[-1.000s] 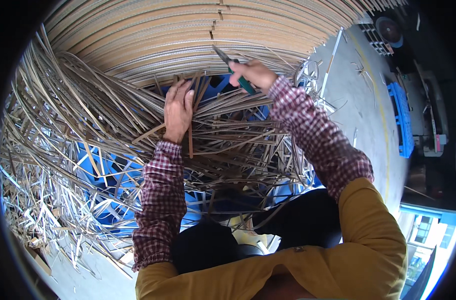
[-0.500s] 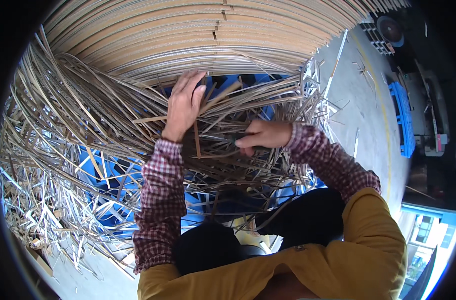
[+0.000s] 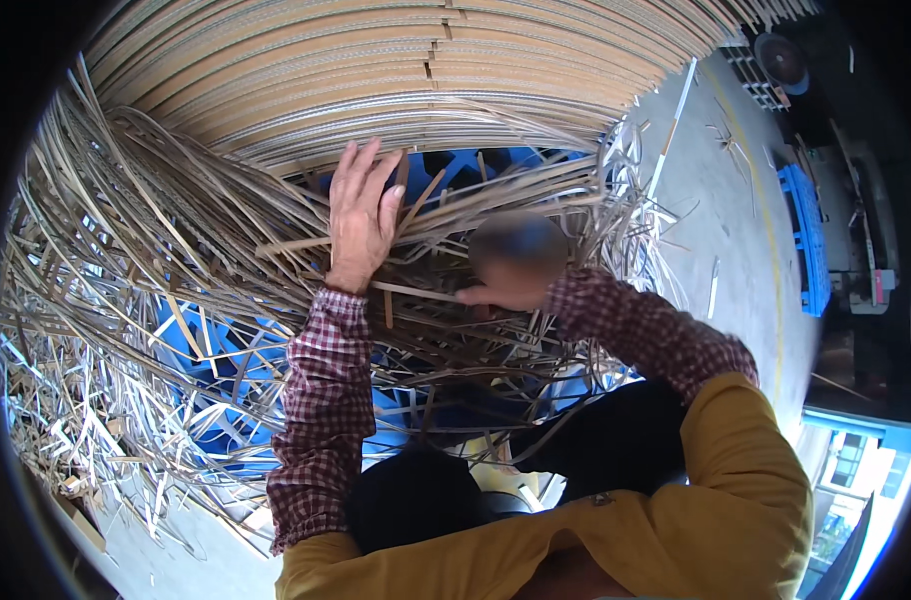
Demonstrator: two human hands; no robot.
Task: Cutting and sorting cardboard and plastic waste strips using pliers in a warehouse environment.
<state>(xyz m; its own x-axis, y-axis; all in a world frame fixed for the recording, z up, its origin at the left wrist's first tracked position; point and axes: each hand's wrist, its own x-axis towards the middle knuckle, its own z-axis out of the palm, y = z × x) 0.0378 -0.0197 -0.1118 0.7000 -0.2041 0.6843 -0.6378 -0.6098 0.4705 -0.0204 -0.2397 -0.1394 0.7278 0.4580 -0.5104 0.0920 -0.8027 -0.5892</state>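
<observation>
My left hand [image 3: 362,222] lies palm down over the tangle of cardboard strips [image 3: 216,200], its fingers stretched toward the lower edge of the stacked cardboard sheets [image 3: 356,75]. To its right, my right hand [image 3: 516,288] is closed, thumb and finger meeting at the end of a pale cardboard strip [image 3: 416,291]. That strip reaches left to just below my left wrist. A dark, round, blurred patch hides the far part of the right hand, so whether anything else is in it cannot be made out. Blue plastic [image 3: 466,160] shows beneath the strips.
Loose strips hang and pile up at the left, with thin pale scraps [image 3: 106,440] below. Concrete floor [image 3: 721,200] runs along the right, where a blue pallet [image 3: 804,240] stands beside dark equipment. My knees [image 3: 616,430] are close under the strips.
My left hand has straightened its fingers and shifted slightly left. My right hand has moved a little left, and a pale strip now shows at its fingertips.
</observation>
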